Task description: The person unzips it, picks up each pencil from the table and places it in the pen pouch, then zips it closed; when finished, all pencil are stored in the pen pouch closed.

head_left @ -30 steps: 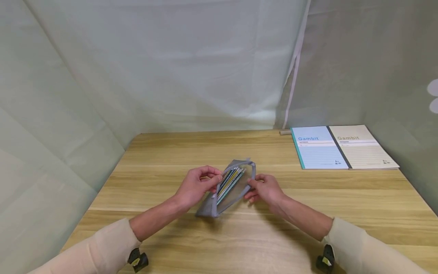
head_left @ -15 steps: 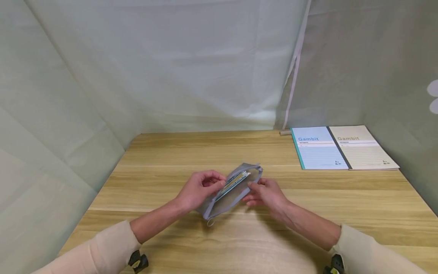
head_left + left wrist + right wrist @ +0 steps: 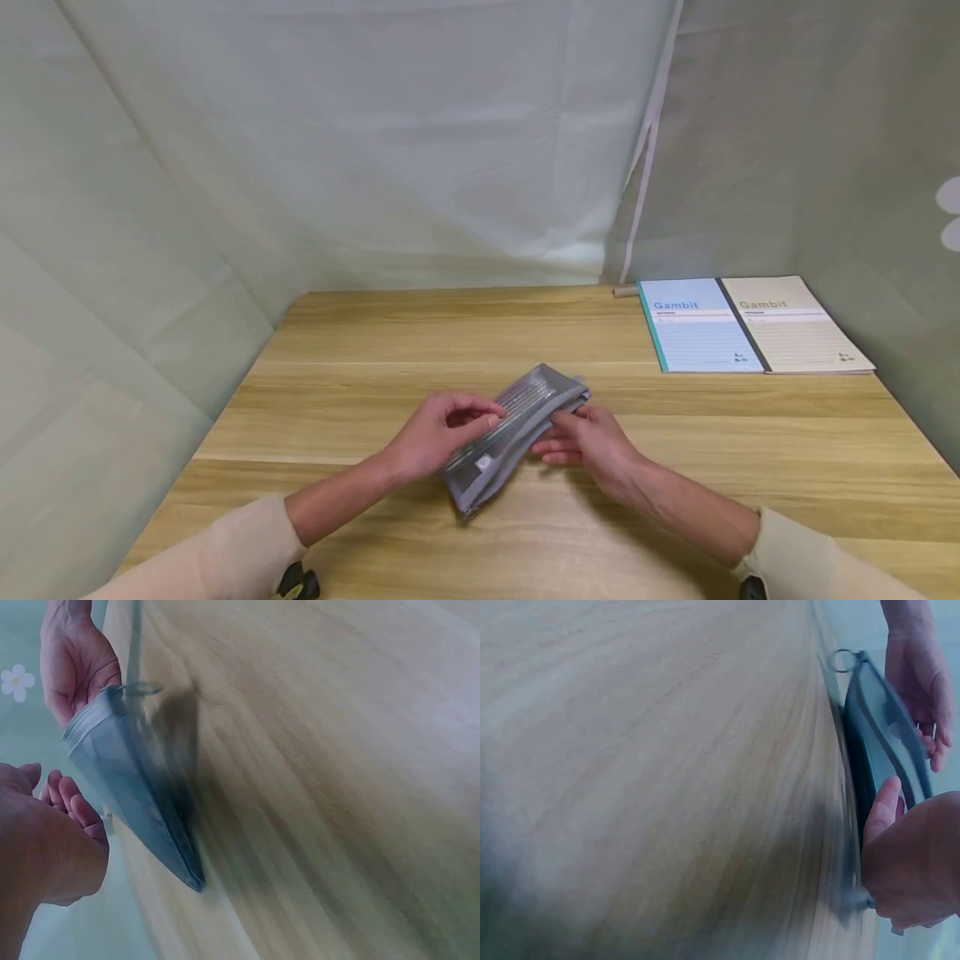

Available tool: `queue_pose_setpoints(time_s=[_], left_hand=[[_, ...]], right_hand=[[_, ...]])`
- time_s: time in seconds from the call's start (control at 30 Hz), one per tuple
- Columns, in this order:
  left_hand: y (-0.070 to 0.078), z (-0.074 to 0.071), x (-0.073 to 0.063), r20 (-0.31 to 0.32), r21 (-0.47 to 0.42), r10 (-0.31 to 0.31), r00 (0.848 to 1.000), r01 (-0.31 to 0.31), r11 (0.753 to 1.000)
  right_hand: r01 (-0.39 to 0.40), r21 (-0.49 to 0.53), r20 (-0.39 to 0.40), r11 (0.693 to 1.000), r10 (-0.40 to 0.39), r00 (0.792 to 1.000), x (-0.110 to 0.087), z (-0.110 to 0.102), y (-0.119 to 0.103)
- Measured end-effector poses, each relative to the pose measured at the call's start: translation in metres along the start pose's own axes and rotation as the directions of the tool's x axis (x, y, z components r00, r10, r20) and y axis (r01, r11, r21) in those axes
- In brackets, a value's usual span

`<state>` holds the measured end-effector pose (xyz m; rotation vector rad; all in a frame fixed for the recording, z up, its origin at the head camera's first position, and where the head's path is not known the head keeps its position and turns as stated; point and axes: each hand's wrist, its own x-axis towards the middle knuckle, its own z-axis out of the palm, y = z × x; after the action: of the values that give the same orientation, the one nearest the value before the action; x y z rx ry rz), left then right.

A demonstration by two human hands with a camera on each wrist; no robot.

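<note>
A grey see-through mesh pencil case point(image 3: 517, 433) is tilted between my hands, several pencils point(image 3: 534, 398) showing through its near-clear side. Its zipped mouth faces toward me and to the right, and a small white label point(image 3: 484, 462) sits near the lower end. My right hand point(image 3: 596, 446) grips the mouth edge, thumb on the rim and other fingers behind and below. Over the left side of the case is my left hand point(image 3: 442, 433), its thumb and forefinger tips overlapping the mesh. In the left wrist view, this hand's relaxed fingers point(image 3: 88, 817) stand beside the case with no fabric between them.
Two notebooks, one blue point(image 3: 701, 325) and one cream point(image 3: 795, 325), lie side by side at the back right of the wooden table point(image 3: 360, 333). A short brown tube point(image 3: 624, 292) is beside them at the back edge. Pale curtains point(image 3: 450, 150) surround the table.
The case has turned and its mouth has narrowed, swinging toward me and right, so the pencils now show through the mesh. The right hand moved slightly right; the left hand lowered slightly.
</note>
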<state>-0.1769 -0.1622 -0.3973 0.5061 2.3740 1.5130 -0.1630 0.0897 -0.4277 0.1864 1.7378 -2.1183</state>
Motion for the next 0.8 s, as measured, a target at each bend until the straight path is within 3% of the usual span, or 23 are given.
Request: queue_pose_setpoints(time_s=[0.13, 0.23, 0.27, 0.3, 0.33, 0.43, 0.47, 0.5, 0.53, 0.57, 0.7, 0.8], left_hand=[[-0.005, -0.005, -0.007, 0.029, 0.057, 0.048, 0.998, -0.050, 0.997], [-0.012, -0.012, -0.015, 0.096, 0.166, 0.164, 0.982, -0.178, 0.970], [-0.014, -0.014, -0.018, 0.130, 0.225, 0.220, 0.967, -0.245, 0.943], [-0.017, -0.017, -0.021, 0.173, 0.292, 0.280, 0.944, -0.321, 0.901], [-0.020, -0.020, -0.024, 0.216, 0.363, 0.339, 0.916, -0.398, 0.843], [-0.027, -0.028, -0.033, 0.346, 0.531, 0.492, 0.799, -0.599, 0.600], [-0.029, -0.030, -0.036, 0.385, 0.554, 0.518, 0.764, -0.640, 0.533], [-0.031, -0.032, -0.038, 0.418, 0.565, 0.531, 0.737, -0.669, 0.484], [-0.033, -0.033, -0.041, 0.442, 0.570, 0.534, 0.720, -0.686, 0.453], [-0.035, -0.034, -0.043, 0.460, 0.571, 0.530, 0.712, -0.694, 0.438], [-0.040, -0.034, -0.048, 0.485, 0.574, 0.508, 0.712, -0.697, 0.429], [-0.044, -0.032, -0.049, 0.488, 0.584, 0.531, 0.693, -0.711, 0.391]], right_hand=[[0.006, 0.011, 0.008, 1.000, -0.006, 1.000, -0.001, -0.001, 0.000], [0.007, 0.009, 0.009, 1.000, -0.007, 1.000, -0.002, -0.002, 0.000], [0.004, 0.007, 0.002, 1.000, -0.004, 1.000, -0.002, -0.002, -0.001], [0.003, 0.003, -0.001, 1.000, -0.003, 1.000, -0.003, -0.002, -0.001], [0.001, 0.002, -0.007, 1.000, -0.001, 1.000, -0.003, -0.003, -0.001], [-0.008, 0.012, -0.037, 1.000, 0.008, 0.999, -0.004, -0.003, -0.002], [-0.012, 0.019, -0.046, 1.000, 0.013, 0.999, -0.004, -0.004, -0.002], [-0.015, 0.025, -0.055, 1.000, 0.017, 0.998, -0.005, -0.004, -0.002], [-0.021, 0.029, -0.067, 0.999, 0.023, 0.998, -0.005, -0.005, -0.003], [-0.021, 0.027, -0.073, 0.999, 0.023, 0.997, -0.005, -0.005, -0.003], [-0.028, 0.011, -0.096, 1.000, 0.029, 0.995, -0.003, -0.004, -0.004], [-0.029, -0.003, -0.109, 1.000, 0.029, 0.994, -0.003, -0.003, -0.003]])
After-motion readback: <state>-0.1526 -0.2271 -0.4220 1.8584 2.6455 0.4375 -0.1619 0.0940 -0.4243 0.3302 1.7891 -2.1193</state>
